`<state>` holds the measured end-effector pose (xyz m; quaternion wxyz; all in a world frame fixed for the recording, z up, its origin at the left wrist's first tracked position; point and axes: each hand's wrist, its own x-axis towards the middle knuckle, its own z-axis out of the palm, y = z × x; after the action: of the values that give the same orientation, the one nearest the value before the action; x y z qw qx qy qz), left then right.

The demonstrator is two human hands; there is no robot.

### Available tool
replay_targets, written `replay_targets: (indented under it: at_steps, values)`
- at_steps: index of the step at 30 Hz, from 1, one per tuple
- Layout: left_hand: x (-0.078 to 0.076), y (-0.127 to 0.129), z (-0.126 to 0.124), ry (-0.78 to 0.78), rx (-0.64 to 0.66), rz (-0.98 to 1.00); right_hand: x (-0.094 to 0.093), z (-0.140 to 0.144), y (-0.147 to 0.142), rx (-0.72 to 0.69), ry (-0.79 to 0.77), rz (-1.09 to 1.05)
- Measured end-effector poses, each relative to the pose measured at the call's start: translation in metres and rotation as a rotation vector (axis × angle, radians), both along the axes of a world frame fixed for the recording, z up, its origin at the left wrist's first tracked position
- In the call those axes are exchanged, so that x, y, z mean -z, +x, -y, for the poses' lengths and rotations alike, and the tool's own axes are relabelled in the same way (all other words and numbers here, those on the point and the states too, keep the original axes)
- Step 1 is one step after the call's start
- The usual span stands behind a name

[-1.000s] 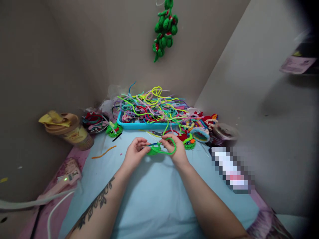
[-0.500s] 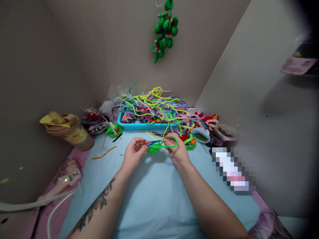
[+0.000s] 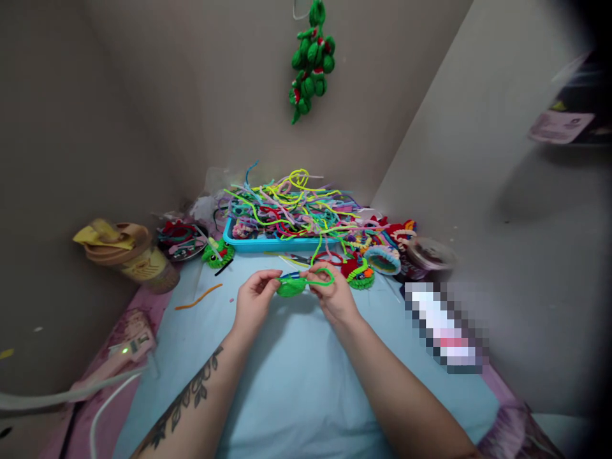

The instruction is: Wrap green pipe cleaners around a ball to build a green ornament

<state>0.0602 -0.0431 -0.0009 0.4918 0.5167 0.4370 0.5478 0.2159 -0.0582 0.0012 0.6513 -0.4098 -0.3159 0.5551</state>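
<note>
At frame centre, the green piece (image 3: pixel 291 287) lies crosswise, left hand (image 3: pixel 255 296) pinching one end, right hand (image 3: pixel 338 298) pinching beside its loop (image 3: pixel 333 276)

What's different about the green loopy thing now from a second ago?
The green loop at the right hand got smaller: its lower side moved up. Nothing was visibly let go; the left hand still holds the green piece. The orange stem and blue tray stayed put.

Left fingers (image 3: pixel 266 280) — and right fingers (image 3: pixel 321 294) — hold a green piece (image 3: pixel 291 287).
</note>
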Motion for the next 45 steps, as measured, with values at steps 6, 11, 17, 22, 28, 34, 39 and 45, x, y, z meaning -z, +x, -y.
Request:
replay_targets:
  at_steps: [6, 11, 17, 22, 28, 34, 39, 45]
  values:
    - [0.004, 0.003, 0.001, 0.077, 0.074, -0.096, 0.0, 0.005, -0.007, 0.02, 0.08, 0.147]
    - [0.001, 0.0, 0.002, 0.148, 0.107, -0.172, 0.0, 0.007, -0.008, 0.045, 0.121, 0.282]
    - [0.0, -0.001, 0.0, 0.076, 0.072, -0.119, -0.001, 0.0, 0.008, 0.144, 0.159, 0.364]
    - [-0.003, 0.002, 0.001, -0.001, 0.095, -0.069, 0.001, -0.003, 0.012, 0.176, 0.175, 0.366]
    - [-0.006, 0.004, 0.005, -0.052, 0.094, -0.074, 0.007, -0.001, 0.005, 0.188, 0.157, 0.206]
    - [-0.004, 0.003, 0.004, -0.055, 0.068, -0.078, 0.0, -0.001, 0.003, 0.12, 0.028, -0.129]
    - [-0.004, 0.002, 0.004, -0.031, 0.037, -0.02, -0.002, 0.001, -0.004, -0.001, -0.065, -0.127]
    - [-0.004, -0.002, 0.002, 0.038, -0.047, -0.1, 0.007, -0.004, 0.004, 0.144, -0.01, 0.123]
